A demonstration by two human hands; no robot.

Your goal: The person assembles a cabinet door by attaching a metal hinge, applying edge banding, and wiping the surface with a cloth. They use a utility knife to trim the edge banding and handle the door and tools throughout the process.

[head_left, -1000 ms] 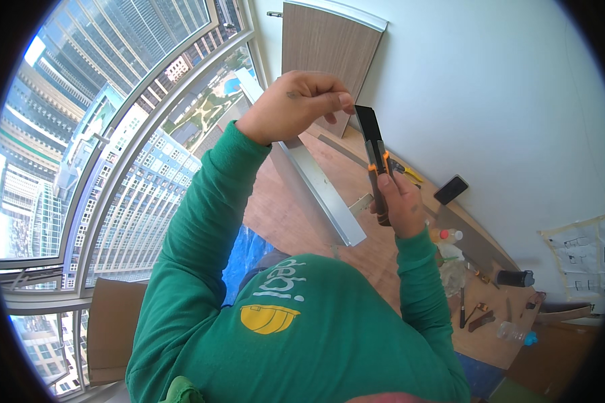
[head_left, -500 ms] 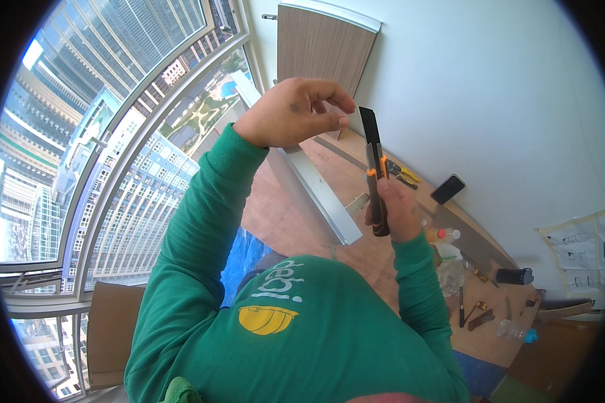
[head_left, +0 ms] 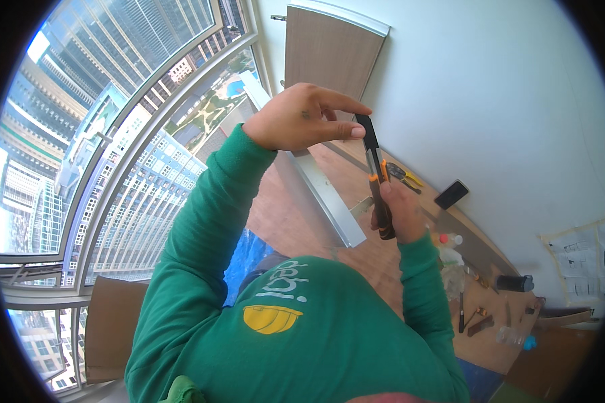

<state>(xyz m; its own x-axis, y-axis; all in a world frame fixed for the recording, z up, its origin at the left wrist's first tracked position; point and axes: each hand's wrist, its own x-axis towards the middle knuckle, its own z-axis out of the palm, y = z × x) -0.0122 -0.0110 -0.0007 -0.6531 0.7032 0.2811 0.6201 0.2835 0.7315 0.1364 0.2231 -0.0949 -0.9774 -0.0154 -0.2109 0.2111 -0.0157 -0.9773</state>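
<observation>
Left hand point(head_left: 296, 124) pinches the black top end of the utility knife point(head_left: 376, 176), thumb and fingertips pressed together on it, up in front of the window. Moving right, the right hand point(head_left: 400, 213) is wrapped shut around the lower handle, thumb beside the orange slider. The knife stands nearly upright, long axis vertical, top end tipped slightly left, raised well above the wooden floor point(head_left: 282, 215). It looks light, stiff and slim; I'd judge the handle the safe hold, the blade end sharp and brittle.
</observation>
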